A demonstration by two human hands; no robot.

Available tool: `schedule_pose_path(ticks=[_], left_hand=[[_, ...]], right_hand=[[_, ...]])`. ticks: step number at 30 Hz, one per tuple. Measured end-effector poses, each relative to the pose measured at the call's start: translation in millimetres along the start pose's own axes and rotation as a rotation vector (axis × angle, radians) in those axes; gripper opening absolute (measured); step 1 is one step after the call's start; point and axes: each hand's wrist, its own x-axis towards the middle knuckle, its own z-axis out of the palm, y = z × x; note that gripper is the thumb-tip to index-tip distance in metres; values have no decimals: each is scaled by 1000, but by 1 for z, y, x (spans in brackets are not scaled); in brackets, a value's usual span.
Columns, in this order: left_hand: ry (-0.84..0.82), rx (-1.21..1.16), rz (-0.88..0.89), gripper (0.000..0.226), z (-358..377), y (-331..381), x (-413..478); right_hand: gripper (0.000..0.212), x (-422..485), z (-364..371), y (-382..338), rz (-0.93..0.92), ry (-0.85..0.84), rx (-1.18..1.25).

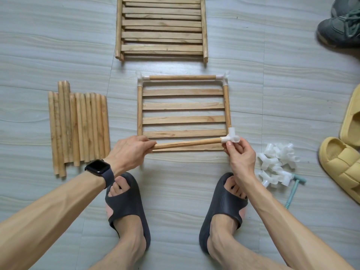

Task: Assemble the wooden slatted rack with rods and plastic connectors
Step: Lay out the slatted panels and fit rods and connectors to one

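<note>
A slatted wooden panel (183, 106) lies flat on the floor ahead of my feet. White plastic connectors (141, 76) cap its two far corners, joined by a far rod (182, 77). My left hand (129, 151) grips the left end of a loose wooden rod (188, 144) along the panel's near edge. My right hand (240, 155) pinches a white three-way connector (230, 138) that sits on the rod's right end and meets the panel's right side rod (227, 108). The panel's near left corner has no connector.
Several spare rods (78, 129) lie in a row at the left. A stack of slatted panels (161, 26) lies farther ahead. A pile of white connectors (276, 164) and a small teal mallet (293, 191) sit at the right, with yellow slippers (342, 162) and a grey shoe (341, 26) beyond.
</note>
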Motion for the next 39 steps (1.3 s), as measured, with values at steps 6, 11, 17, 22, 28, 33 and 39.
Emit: schedule_pose_path(ticks=[6,11,17,22,28,33,39], left_hand=[[56,70,26,28,7,-1,0],[102,-100,-81,30,14,1,-2],[173,-775,-550,21,-6,5,13],[227,-1526,-720,36,-18,5,18],[203,-1697,-820,28,-8,7,12],[246,-1765,-882,36,-6,6,14],[238,-1778,-826,55,-13,11,23]], right_hand=[[23,2,-6,-3,-18,-28,-24],[51,11,-10,-15,114,-111,81],[52,18,-18,-21,246,30,281],[35,20,-29,-18,337,-65,107],[17,20,-61,-25,3,270,-571],[49,44,-112,-26,100,478,-821],[25,52,-129,-20,108,397,-916]])
